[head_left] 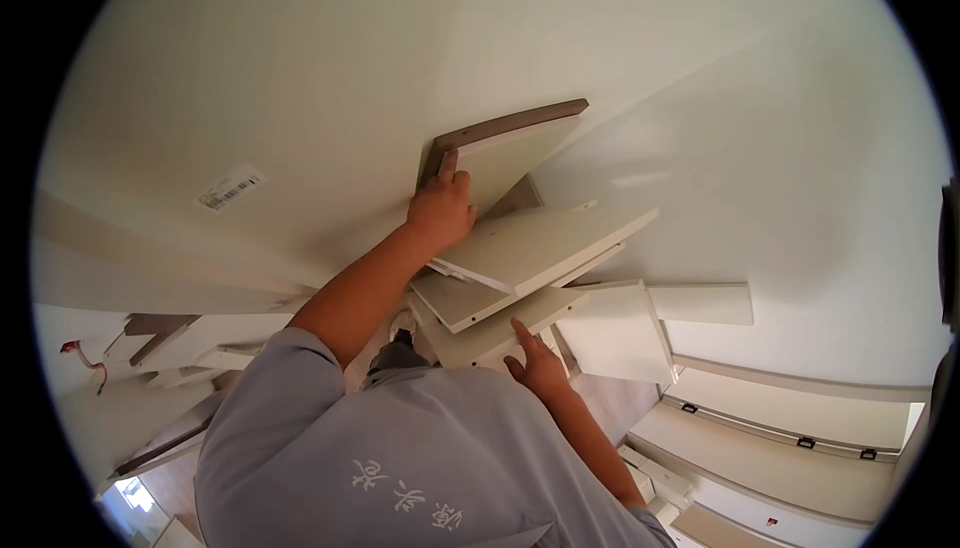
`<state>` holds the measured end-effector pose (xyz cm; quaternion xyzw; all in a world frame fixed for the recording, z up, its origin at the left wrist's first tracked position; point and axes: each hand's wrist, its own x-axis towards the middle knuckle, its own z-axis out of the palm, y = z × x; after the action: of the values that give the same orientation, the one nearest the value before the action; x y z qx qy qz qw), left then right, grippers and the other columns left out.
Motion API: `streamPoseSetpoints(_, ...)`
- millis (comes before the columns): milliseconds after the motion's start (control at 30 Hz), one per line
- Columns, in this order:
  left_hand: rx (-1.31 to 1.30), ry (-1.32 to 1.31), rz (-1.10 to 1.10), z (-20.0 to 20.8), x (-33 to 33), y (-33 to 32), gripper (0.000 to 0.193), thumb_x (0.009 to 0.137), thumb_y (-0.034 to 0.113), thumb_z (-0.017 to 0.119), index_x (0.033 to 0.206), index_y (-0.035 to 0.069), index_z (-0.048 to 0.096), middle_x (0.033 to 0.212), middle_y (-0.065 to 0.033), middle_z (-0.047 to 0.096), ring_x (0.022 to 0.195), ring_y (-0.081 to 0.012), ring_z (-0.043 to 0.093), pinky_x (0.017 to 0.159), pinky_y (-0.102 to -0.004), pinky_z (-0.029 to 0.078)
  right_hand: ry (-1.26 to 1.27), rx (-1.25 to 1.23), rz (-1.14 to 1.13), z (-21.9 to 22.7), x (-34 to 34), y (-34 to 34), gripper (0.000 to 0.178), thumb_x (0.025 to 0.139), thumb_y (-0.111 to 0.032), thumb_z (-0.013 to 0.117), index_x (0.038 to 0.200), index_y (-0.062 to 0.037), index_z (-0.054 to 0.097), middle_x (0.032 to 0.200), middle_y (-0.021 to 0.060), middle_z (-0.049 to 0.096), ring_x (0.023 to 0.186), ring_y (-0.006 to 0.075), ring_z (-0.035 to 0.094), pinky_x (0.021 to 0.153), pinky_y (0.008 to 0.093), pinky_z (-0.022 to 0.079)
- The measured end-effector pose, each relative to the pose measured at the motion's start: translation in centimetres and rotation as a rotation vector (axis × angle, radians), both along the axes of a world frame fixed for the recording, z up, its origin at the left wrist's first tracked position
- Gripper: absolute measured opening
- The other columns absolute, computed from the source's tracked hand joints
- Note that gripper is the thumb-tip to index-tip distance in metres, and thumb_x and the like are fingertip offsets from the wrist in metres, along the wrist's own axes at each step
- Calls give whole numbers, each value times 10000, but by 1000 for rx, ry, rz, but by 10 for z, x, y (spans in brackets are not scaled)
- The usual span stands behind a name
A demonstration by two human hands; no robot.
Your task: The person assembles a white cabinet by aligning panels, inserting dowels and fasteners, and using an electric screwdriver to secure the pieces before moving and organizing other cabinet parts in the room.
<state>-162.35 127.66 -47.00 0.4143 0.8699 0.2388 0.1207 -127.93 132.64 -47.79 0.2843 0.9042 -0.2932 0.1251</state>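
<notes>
Head view, looking down over a grey shirt [400,458] at two bare hands among white furniture boards. Left hand [440,210]: grip closed over the near corner of a white panel with a dark brown edge [505,126], which leans tilted against a large white board [300,78] bearing a barcode label [230,188]. Right hand [538,360]: fingers spread apart, index finger pressed flat on the lowest board of a stack of white panels [530,248] lying at centre, just below the left hand. Further white boards [190,343] lie at left, some with brown edges; long white panels with small dark fittings [790,428] lie at right, well apart from both hands
</notes>
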Motion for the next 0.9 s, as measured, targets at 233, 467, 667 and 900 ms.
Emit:
streamPoseSetpoints(233, -144, 61, -62, -13, 6, 9, 488, 859, 318, 744, 1202, 15, 576, 1640, -241, 286, 974, -358, 719, 818, -481, 604, -56, -41, -22, 6, 0, -1, 820, 867, -233, 752, 1578, -239, 343, 1275, 235, 624, 1112, 428, 648, 934, 486, 547)
streamPoseSetpoints(467, -81, 44, -252, -6, 48, -20, 383, 897, 223, 675, 1216, 37, 576, 1615, -196, 370, 915, -345, 724, 767, -478, 602, -76, -19, -25, 3, 1, -1, 838, 851, -211, 769, 1575, -235, 347, 1314, 223, 626, 1132, 414, 648, 942, 478, 547)
streamPoseSetpoints(667, 7, -74, -449, -9, 79, -45, 474, 918, 92, 565, 1389, 92, 517, 1500, -112, 552, 922, -341, 724, 785, -475, 594, 25, -42, -24, 2, 1, -1, 802, 881, -260, 725, 1582, -278, 336, 1198, 249, 651, 1095, 453, 646, 949, 518, 533)
streamPoseSetpoints(900, 32, -351, -459, 2, 82, -53, 738, 884, 30, 518, 1591, 157, 346, 1424, -97, 621, 1063, -335, 707, 873, -446, 584, 11, -18, -7, -9, 10, 2, 819, 872, -245, 730, 1584, -274, 327, 1237, 243, 656, 1111, 451, 644, 961, 520, 529)
